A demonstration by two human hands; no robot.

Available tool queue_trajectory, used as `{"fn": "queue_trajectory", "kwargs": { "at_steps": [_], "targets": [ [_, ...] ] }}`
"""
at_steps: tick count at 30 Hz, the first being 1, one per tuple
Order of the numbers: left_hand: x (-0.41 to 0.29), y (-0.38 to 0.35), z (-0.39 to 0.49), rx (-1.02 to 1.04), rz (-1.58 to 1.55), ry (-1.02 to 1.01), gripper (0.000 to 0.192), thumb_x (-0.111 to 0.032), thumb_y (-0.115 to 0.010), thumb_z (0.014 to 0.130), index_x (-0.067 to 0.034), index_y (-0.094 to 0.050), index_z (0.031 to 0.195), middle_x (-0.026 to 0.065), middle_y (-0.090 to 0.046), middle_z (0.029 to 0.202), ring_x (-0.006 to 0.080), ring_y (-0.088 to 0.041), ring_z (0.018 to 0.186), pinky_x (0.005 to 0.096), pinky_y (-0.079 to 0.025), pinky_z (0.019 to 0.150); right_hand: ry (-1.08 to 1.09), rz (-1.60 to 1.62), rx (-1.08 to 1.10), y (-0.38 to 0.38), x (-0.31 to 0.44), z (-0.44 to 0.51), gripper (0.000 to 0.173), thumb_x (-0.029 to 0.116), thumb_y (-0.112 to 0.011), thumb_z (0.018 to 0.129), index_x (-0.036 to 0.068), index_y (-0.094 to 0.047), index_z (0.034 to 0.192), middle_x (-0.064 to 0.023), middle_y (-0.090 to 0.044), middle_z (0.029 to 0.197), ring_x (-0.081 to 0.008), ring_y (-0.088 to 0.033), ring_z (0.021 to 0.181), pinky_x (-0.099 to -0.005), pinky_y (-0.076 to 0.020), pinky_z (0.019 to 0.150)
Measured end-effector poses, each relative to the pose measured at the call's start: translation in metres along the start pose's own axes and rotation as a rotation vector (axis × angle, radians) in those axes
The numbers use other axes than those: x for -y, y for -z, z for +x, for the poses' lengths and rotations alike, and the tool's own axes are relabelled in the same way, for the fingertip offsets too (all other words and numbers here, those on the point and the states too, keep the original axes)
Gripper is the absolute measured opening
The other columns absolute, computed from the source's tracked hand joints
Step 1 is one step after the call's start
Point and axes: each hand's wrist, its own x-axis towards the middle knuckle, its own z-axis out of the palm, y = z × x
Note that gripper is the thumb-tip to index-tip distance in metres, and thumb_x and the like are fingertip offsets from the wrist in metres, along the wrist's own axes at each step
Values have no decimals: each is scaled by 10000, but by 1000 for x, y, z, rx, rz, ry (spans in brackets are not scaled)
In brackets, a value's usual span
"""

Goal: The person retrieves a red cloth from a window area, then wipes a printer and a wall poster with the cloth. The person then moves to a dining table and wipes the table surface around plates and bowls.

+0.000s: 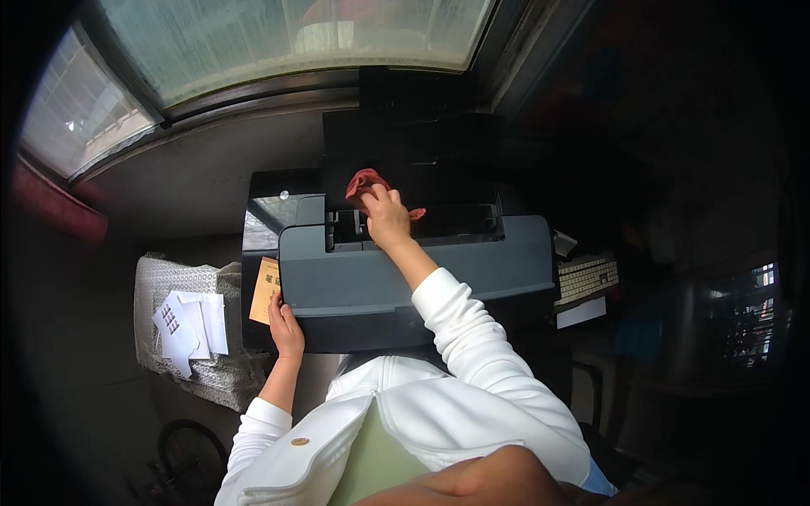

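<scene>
A large grey and black printer (pixel 367 278) stands before me, its dark rear paper support (pixel 411 136) raised. My right hand (pixel 387 218) grips a crumpled red cloth (pixel 364 185) above the slot at the printer's rear; one end of the cloth sticks out to the right of my fingers. Against the printer's left front edge rests my left hand (pixel 286 326), its fingers beside an orange-yellow notebook (pixel 262 294) that bears writing. Whether the left fingers press on the printer or the notebook, I cannot tell.
Papers (pixel 193 326), one with small portrait photos, lie on a bubble-wrapped box (pixel 155 278) at the left. To the right are a keyboard (pixel 585 278) and a white sheet (pixel 581 312). A window (pixel 285 50) is beyond the printer. A wheel (pixel 190 449) shows at lower left.
</scene>
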Motion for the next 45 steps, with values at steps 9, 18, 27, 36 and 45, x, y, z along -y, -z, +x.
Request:
{"fn": "queue_trajectory", "kwargs": {
  "at_steps": [9,18,27,36,45],
  "targets": [
    [2,2,-3,-27,-28,-16,361,-217,-361,967,9,-455,1233,184,-522,1178,330,-504,1087,367,-387,935,-130,82,-141,54,-70,-13,442,-1,-581,687,127,-584,1110,-36,-500,1179,-293,-509,985,-386,-462,858],
    [0,1,-2,0,-22,19,376,-222,-360,970,17,-439,1250,173,-501,1214,309,-500,1104,360,-385,948,-720,-83,12,155,-206,-68,466,174,-559,742,90,-559,1200,-155,-529,1208,-340,-524,1094,-381,-432,925],
    [5,1,0,-21,1,25,388,-215,-364,970,39,-432,1255,185,-499,1224,311,-494,1121,360,-378,964,-459,-176,63,131,-199,-50,419,165,-544,750,110,-594,1162,-89,-523,1251,-327,-542,1075,-392,-448,912],
    [-3,2,-2,-30,49,6,354,-183,-374,962,31,-449,1232,183,-510,1203,314,-502,1104,358,-386,949,-635,-191,-40,181,-209,-56,407,143,-545,750,80,-594,1149,-106,-543,1215,-320,-552,1066,-384,-453,896],
    [-5,1,-2,-44,85,-7,344,-180,-384,956,12,-453,1233,181,-524,1174,318,-517,1081,355,-404,924,-494,269,-500,123,-158,81,393,108,-523,741,15,-560,1121,-255,-433,1257,-404,-501,1072,-415,-421,926]
  ]
}}
